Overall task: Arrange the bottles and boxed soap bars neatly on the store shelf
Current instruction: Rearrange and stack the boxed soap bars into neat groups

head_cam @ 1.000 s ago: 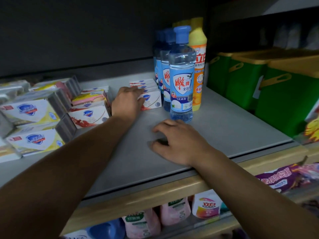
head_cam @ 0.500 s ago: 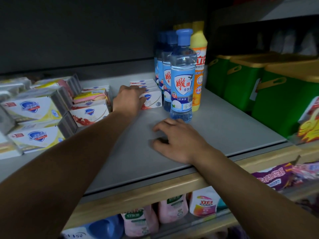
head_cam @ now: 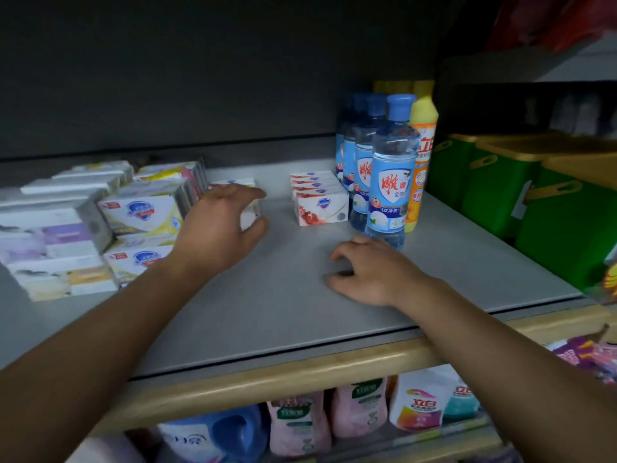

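The row of red-and-white boxed soap bars [head_cam: 320, 202] stands on the grey shelf [head_cam: 267, 312], touching the front blue-capped bottle [head_cam: 389, 182] on its far side from the left hand [head_cam: 220, 228]. A second ago the left hand lay on the front box of this row; now it has left it and sits over by the next file of soap boxes [head_cam: 248, 208], with a clear strip of shelf between hand and row. Its fingers reach over the top of that box and the thumb spreads below the box's front face, so the hand is part-opened around it; blur hides whether it actually grips or only touches.

The blue-capped bottles stand in a file running back from the front one, and the yellow bottle [head_cam: 421, 152] stands just beyond them, away from both hands. Neither the bottles nor the red-and-white row has shifted.

The right hand [head_cam: 374, 272] stays where it was, resting on the shelf just in front of the front bottle's base, fingers loosely curled with their tips on the surface and holding nothing.

Past the left hand, the stacked soap multipacks [head_cam: 140, 212] fill the shelf. Beyond the yellow bottle stand green bins [head_cam: 500, 192] with tan lids.
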A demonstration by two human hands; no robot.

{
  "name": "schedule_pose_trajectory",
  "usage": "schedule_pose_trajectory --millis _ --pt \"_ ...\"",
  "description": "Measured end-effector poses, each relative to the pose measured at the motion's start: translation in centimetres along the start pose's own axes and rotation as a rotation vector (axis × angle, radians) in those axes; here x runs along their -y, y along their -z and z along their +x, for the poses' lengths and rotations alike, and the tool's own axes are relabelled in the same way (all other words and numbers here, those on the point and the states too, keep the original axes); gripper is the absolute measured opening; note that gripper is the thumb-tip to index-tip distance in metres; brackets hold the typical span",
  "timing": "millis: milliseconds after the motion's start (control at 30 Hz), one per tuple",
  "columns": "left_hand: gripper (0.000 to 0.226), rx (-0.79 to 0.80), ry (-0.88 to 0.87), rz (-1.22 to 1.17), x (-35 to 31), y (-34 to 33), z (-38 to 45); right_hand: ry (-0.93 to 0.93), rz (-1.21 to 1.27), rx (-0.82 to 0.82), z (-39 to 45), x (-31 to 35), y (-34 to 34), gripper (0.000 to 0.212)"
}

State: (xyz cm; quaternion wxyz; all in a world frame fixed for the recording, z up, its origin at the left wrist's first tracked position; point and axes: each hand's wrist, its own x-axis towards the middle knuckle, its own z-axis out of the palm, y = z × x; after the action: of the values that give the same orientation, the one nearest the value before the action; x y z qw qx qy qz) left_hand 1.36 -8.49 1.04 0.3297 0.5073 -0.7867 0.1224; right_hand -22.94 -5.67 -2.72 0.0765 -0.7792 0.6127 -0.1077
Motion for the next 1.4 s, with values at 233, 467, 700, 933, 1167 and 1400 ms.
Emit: schedule_pose_trajectory --millis 233,467,700,933,1167,1400 --pt "0.031 -0.062 0.085 0.043 5.3 2.7 -6.3 0.096 0.138 -0.147 5.3 6.2 -1.1 0.052" --pt "0.034 -0.065 0.163 -0.011 6.1 1.6 -6.6 0.156 0.104 -0.224 10.9 10.8 -2.7 0.066" --pt "0.033 -0.071 0.204 -0.112 6.6 1.4 -6.5 0.181 0.208 -0.401 11.5 11.4 -4.7 0.048" --pt "0.061 -0.062 0.076 -0.043 5.8 2.0 -6.7 0.013 0.788 -0.349 8.9 10.8 -2.7 0.01" --pt "0.055 -0.089 -0.087 -0.228 5.3 2.0 -6.8 -0.112 1.435 -0.037 5.0 10.2 -1.8 0.016" --pt "0.044 -0.183 0.104 -0.352 4.9 2.6 -6.8 0.178 1.526 0.101 4.4 10.2 -1.8 0.029"
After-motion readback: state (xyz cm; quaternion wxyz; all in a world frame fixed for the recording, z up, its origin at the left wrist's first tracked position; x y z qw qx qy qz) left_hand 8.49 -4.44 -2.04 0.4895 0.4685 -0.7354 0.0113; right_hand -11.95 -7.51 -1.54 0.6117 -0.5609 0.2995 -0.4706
